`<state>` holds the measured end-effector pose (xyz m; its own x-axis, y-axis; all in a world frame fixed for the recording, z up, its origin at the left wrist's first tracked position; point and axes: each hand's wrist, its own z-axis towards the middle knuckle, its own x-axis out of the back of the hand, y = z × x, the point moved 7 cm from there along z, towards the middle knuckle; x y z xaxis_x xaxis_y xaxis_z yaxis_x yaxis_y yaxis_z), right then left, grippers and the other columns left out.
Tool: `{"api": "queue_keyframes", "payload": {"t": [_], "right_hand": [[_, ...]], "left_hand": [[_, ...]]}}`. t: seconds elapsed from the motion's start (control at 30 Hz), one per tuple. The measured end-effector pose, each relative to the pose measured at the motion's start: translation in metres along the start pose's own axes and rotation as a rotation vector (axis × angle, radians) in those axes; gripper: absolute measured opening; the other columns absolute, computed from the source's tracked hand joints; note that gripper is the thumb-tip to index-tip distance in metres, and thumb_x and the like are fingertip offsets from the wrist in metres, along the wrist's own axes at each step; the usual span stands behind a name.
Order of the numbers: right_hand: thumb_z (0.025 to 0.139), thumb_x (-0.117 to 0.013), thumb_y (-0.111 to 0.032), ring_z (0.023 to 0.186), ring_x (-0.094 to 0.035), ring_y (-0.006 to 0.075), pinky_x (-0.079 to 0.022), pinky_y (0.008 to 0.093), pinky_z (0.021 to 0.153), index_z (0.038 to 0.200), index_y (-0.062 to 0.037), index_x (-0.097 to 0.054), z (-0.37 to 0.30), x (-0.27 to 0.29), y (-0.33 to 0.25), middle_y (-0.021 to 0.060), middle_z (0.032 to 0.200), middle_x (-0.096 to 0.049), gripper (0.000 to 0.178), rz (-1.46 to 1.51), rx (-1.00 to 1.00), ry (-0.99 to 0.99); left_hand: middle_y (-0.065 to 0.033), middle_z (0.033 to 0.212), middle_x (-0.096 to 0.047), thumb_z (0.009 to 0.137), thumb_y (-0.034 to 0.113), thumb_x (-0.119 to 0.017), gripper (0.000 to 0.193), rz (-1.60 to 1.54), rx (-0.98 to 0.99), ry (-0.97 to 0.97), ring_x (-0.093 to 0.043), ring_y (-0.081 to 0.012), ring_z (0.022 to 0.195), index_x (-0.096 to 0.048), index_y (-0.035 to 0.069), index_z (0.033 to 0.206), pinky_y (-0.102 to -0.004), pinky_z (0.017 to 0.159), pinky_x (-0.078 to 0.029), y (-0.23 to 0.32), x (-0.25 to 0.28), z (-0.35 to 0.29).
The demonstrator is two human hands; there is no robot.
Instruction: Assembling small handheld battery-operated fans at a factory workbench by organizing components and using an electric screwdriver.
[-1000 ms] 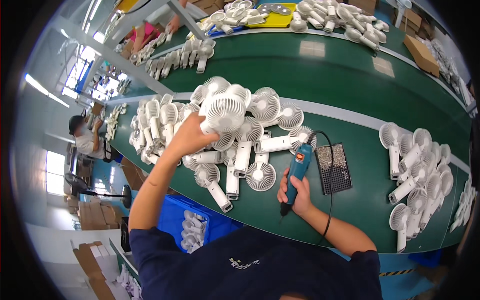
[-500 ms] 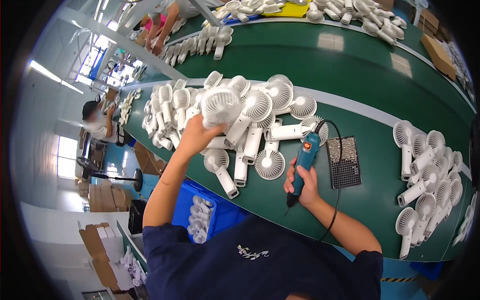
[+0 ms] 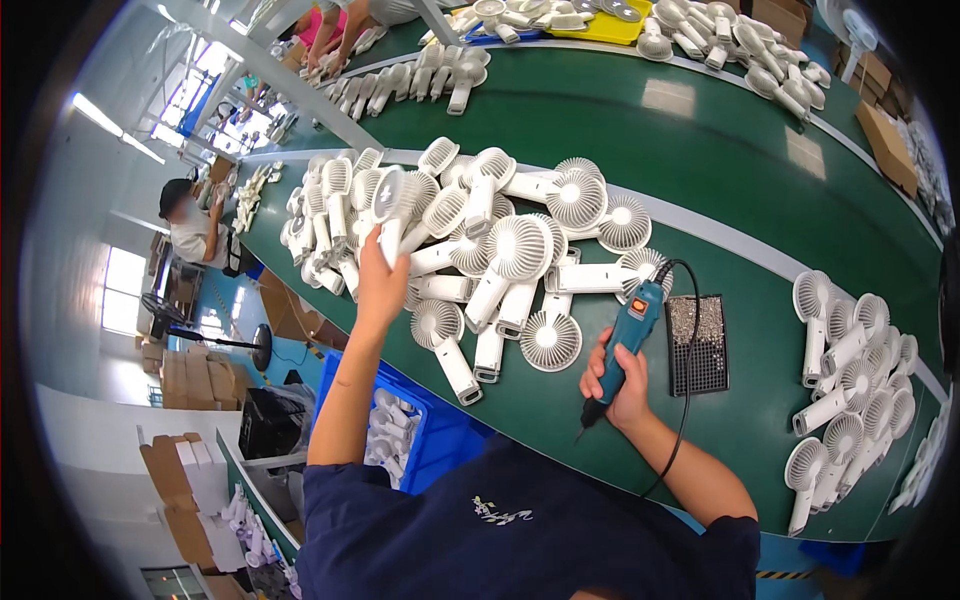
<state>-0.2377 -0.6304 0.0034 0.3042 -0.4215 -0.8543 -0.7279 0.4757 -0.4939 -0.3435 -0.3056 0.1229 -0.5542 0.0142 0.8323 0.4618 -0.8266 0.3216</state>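
Note:
My left hand (image 3: 380, 285) is closed round the handle of a white handheld fan (image 3: 393, 195), held up at the left part of a pile of similar fans (image 3: 520, 248). The fan's head points away from me, with a smooth pale side showing. In my right hand (image 3: 620, 385) is a teal electric screwdriver (image 3: 634, 322), its black nose and thin bit pointing down toward the near table edge. A black cable loops from its top end. Right of the screwdriver lies a black tray (image 3: 708, 368) with small metal screws heaped in its far part.
More white fans (image 3: 857, 380) are grouped at the right of the green table (image 3: 755, 440). A blue bin (image 3: 440, 425) holding white parts stands below the near edge. Fans and a yellow tray (image 3: 610, 28) lie across the far side. Co-workers sit at the left and far left.
My left hand has moved left, and the fan in it is now turned differently; whether it is the same fan I cannot tell. The right hand still holds the screwdriver. The view has shifted slightly.

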Motion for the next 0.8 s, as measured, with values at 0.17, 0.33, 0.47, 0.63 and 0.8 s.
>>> {"api": "queue_keyframes", "payload": {"t": [0.17, 0.33, 0.47, 0.63, 0.8], "right_hand": [[0.091, -0.044, -0.025, 0.046, -0.045, 0.0144, -0.043, 0.0312, 0.048, 0.107, -0.0045, -0.039, 0.006, -0.001, 0.005, 0.0073, 0.069, -0.046, 0.026, 0.018, -0.024, -0.026], [0.092, -0.042, -0.032, 0.044, -0.036, 0.0102, -0.033, 0.0263, 0.044, 0.107, -0.0062, -0.044, 0.005, -0.013, 0.003, 0.0033, 0.068, -0.042, 0.03, 0.045, -0.002, -0.002], [0.092, -0.044, -0.032, 0.047, -0.036, 0.0098, -0.032, 0.0239, 0.045, 0.107, -0.0023, -0.044, 0.011, -0.006, 0.003, 0.0045, 0.07, -0.041, 0.033, 0.128, -0.018, -0.036], [0.094, -0.041, -0.03, 0.05, -0.034, 0.0103, -0.034, 0.0243, 0.049, 0.108, 0.0005, -0.041, 0.008, -0.004, 0.001, 0.004, 0.07, -0.036, 0.033, 0.088, 0.017, -0.1], [0.095, -0.04, -0.03, 0.051, -0.034, 0.0108, -0.034, 0.0246, 0.049, 0.109, 0.0009, -0.041, 0.006, -0.005, -0.002, 0.005, 0.071, -0.037, 0.034, -0.013, 0.05, -0.13]], "left_hand": [[-0.0291, 0.115, -0.044, 0.081, 0.018, -0.06, 0.061, 0.049, 0.058, -0.047, -0.043, -0.0431, 0.105, -0.032, -0.009, 0.128, -0.0437, 0.094, -0.035, 0.009, -0.017, -0.017], [-0.0236, 0.123, -0.044, 0.082, 0.025, -0.063, 0.062, -0.055, 0.016, 0.06, -0.042, -0.037, 0.114, -0.036, -0.003, 0.13, -0.0406, 0.1, -0.032, 0.006, -0.002, -0.033], [-0.0242, 0.124, -0.041, 0.081, 0.03, -0.064, 0.069, -0.216, 0.142, 0.136, -0.039, -0.038, 0.116, -0.033, -0.001, 0.133, -0.0424, 0.101, -0.031, -0.004, -0.015, -0.067], [-0.0223, 0.126, -0.041, 0.08, 0.023, -0.063, 0.064, -0.236, 0.226, 0.32, -0.039, -0.0383, 0.118, -0.033, -0.003, 0.131, -0.0429, 0.102, -0.031, 0.008, 0.011, -0.09], [-0.0219, 0.126, -0.042, 0.081, 0.023, -0.062, 0.063, -0.368, 0.272, 0.318, -0.041, -0.0377, 0.117, -0.034, 0.0, 0.132, -0.0426, 0.1, -0.032, 0.007, 0.006, -0.095]]}}
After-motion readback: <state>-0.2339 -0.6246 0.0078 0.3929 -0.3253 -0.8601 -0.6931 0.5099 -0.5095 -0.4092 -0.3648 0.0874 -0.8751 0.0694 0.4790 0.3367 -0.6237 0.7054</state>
